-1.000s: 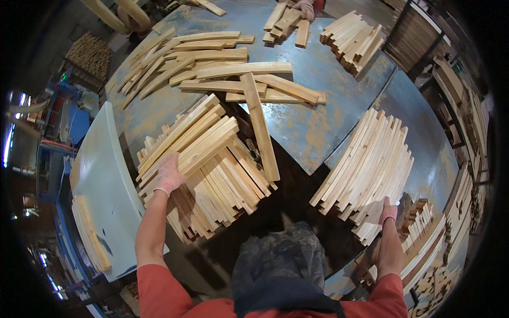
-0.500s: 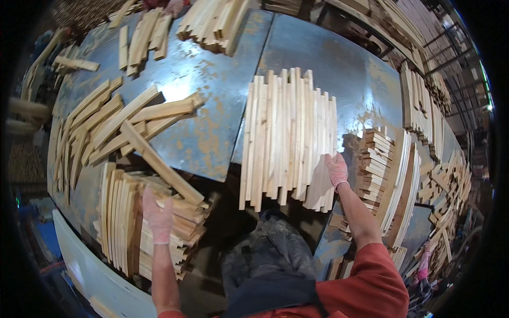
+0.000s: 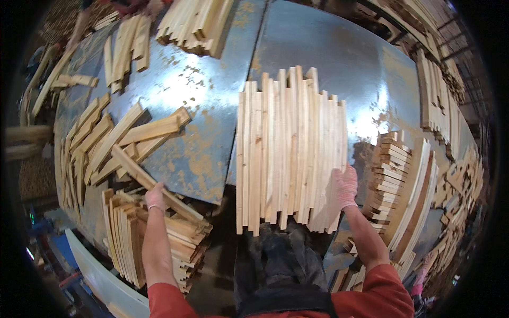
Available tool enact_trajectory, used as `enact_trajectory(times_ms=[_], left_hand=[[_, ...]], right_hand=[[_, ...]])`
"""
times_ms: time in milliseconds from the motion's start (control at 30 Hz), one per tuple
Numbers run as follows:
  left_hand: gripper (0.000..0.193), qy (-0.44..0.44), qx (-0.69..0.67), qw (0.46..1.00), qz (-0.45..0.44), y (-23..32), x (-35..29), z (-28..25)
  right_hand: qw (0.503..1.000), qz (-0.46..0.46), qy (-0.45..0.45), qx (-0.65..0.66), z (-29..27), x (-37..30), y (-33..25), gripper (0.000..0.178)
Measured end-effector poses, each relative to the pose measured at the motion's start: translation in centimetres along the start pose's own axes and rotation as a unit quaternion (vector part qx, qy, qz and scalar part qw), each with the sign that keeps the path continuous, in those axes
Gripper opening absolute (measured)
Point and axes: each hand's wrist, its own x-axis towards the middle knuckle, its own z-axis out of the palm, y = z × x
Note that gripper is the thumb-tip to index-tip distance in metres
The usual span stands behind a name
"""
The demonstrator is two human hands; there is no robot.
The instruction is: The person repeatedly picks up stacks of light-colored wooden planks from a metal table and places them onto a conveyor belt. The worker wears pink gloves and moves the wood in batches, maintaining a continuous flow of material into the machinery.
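Note:
A row of pale wooden strips (image 3: 289, 153) lies side by side in front of me, its near ends sticking out past the table edge at uneven lengths. My right hand (image 3: 347, 186), in a pinkish glove, rests against the row's right side with its fingers stretched out. On the left, my gloved left hand (image 3: 155, 196) is closed on the edge of a wooden strip (image 3: 139, 170) that slants across a stack. Its fingertips are partly hidden there. That stack of wooden strips (image 3: 124, 238) stands below and beside my left forearm.
Loose wooden strips (image 3: 151, 130) lie crossed at the left of the metal-topped table (image 3: 212, 100). More bundles (image 3: 193, 24) sit at the far side, near another person's arm. Stacked wood (image 3: 389, 175) stands close on the right, with a scattered pile (image 3: 458, 185) beyond.
My left hand has gone from spread fingers above the stack to closing on the slanting strip. My right hand stays at the row's right side. The view has shifted slightly.

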Motion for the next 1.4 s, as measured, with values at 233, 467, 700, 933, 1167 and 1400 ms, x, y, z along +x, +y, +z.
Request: enact_trajectory(times_ms=[233, 467, 700, 933, 1167, 1400], left_hand=[[0.069, 0.012, -0.11, 0.99, 0.09, 8.6, 3.3, -2.3], [0.069, -0.249, 0.034, 0.892, 0.374, 4.8, -5.0, 10.7], [0.08, -0.198, 0.253, 0.805, 0.498, -1.0, -16.9, 22.0], [0.077, -0.43, -0.114, 0.889, 0.108, 2.9, -21.4, 19.8], [0.061, -0.529, -0.196, 0.824, 0.049, 3.1, -21.9, 18.4], [0.06, -0.468, -0.242, 0.847, 0.078, -0.9, -24.8, 9.1]], right_hand=[[0.999, -0.049, 0.004, 0.006, -0.9, 0.2, -0.5, 0.062], [0.968, 0.026, 0.048, 0.244, -1.9, 2.5, 1.1, 0.057], [0.906, 0.095, -0.017, 0.412, -1.0, 2.3, -1.2, 0.067], [0.834, 0.196, -0.197, 0.477, -2.7, 3.9, -3.3, 0.077], [0.802, 0.225, -0.255, 0.492, -5.6, 3.0, -5.3, 0.063], [0.841, 0.083, -0.301, 0.441, -7.4, -1.2, -8.1, 0.051]])
